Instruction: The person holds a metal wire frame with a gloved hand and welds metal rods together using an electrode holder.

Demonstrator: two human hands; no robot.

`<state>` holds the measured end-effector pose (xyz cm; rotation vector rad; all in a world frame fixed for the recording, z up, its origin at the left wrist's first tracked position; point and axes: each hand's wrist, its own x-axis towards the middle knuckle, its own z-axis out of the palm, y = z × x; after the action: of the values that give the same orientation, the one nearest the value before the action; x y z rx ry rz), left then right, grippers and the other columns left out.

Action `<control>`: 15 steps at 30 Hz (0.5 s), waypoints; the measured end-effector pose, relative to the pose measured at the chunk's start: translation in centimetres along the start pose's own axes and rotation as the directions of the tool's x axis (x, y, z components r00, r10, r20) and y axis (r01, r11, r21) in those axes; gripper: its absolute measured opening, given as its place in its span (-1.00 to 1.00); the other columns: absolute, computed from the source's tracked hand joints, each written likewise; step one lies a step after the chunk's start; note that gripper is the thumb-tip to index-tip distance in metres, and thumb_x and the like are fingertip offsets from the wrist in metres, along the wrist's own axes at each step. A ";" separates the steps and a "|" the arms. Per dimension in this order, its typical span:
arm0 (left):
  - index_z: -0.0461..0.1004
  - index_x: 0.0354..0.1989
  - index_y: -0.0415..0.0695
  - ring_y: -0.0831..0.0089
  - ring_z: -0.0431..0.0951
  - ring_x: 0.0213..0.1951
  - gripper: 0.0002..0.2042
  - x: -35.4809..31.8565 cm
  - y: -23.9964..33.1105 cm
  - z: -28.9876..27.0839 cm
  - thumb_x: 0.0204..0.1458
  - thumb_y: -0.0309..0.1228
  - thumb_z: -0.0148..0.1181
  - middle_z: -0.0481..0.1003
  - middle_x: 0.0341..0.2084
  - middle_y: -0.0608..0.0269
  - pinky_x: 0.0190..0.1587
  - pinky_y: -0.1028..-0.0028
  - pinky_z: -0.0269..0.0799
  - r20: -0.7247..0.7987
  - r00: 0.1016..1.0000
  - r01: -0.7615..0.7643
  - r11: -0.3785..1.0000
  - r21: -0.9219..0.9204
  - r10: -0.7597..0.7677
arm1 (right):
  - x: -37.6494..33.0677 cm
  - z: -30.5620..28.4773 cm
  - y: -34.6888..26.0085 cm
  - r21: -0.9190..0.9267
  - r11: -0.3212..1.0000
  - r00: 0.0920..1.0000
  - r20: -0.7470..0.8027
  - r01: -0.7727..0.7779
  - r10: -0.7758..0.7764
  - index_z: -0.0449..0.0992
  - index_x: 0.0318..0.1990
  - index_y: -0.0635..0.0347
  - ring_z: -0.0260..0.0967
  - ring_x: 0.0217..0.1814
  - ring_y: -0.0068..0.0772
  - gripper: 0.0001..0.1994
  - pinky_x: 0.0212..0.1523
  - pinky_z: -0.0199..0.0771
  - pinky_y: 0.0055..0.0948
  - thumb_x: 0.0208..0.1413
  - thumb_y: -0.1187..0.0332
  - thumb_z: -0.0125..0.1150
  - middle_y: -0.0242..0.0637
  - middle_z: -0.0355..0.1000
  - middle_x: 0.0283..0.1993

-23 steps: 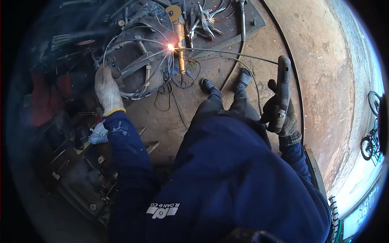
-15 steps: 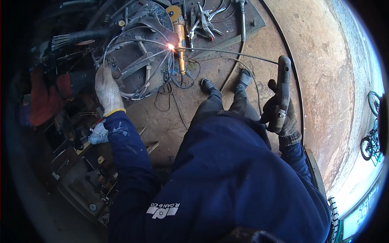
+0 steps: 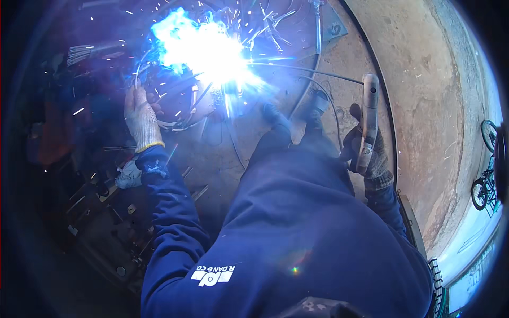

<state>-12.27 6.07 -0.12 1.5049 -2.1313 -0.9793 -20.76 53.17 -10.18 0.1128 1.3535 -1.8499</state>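
Observation:
My right hand (image 3: 371,156), in a dark knit glove, is closed around a welding electrode holder (image 3: 370,103). A long thin welding rod (image 3: 313,71) runs left from the holder into a blinding blue-white arc (image 3: 217,53). At the left, my left hand (image 3: 142,119) wears a white knit glove with a yellow cuff. Its fingers are pinched on a curved metal rod (image 3: 138,71), part of a round wire frame. Lower hoops of the frame (image 3: 185,125) show under the glare. The rod's tip and the weld spot are hidden by light.
Locking pliers (image 3: 271,26) lie beyond the arc, near an upright metal bar (image 3: 318,26). Cables (image 3: 335,106) trail over the floor near my feet. A white crumpled cloth (image 3: 129,175) lies by my left forearm. Sparks fly over the bench. Bicycles (image 3: 481,192) stand far right.
The small orange glow at the rod's tip has burst into a large blue-white arc with flying sparks. Glare now covers the angle grinder and much of the frame. Both hands stay nearly in place.

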 end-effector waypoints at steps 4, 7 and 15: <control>0.46 0.10 -0.17 0.60 0.44 -0.59 -0.62 -0.4 0.5 0.2 0.26 -0.17 0.07 0.47 -0.44 0.33 -0.55 0.56 0.38 0.010 1.000 0.004 1.000 -0.015 -0.004 | 0.8 -0.2 0.5 -0.047 0.998 0.999 0.020 0.049 -0.048 0.05 0.42 0.28 0.45 -0.45 -0.47 -0.19 -0.44 0.55 -0.44 0.14 0.15 0.35 -0.32 0.42 -0.36; 0.47 0.05 -0.16 0.60 0.41 -0.59 -0.67 -0.3 0.6 0.5 0.28 -0.20 0.05 0.46 -0.46 0.38 -0.55 0.57 0.34 0.029 1.000 -0.011 1.000 -0.013 0.011 | 0.8 -0.8 0.4 -0.018 0.999 0.999 -0.013 -0.030 0.030 0.15 0.35 0.27 0.43 -0.43 -0.50 -0.35 -0.45 0.53 -0.46 0.19 0.23 0.26 -0.35 0.42 -0.38; 0.49 0.03 -0.19 0.39 0.55 -0.49 -0.64 2.9 -3.2 -0.3 0.28 -0.16 0.04 0.54 -0.29 0.18 -0.43 0.42 0.48 0.040 0.999 -0.035 0.999 -0.005 0.035 | 0.9 -2.2 0.7 0.142 0.988 0.997 -0.044 -0.056 0.063 0.14 0.36 0.30 0.49 -0.38 -0.40 -0.38 -0.41 0.61 -0.40 0.18 0.41 0.22 -0.28 0.44 -0.30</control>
<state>-11.01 2.68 -2.51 1.4526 -2.1744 -1.0086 -21.72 54.40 -12.10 0.2706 1.2380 -1.9016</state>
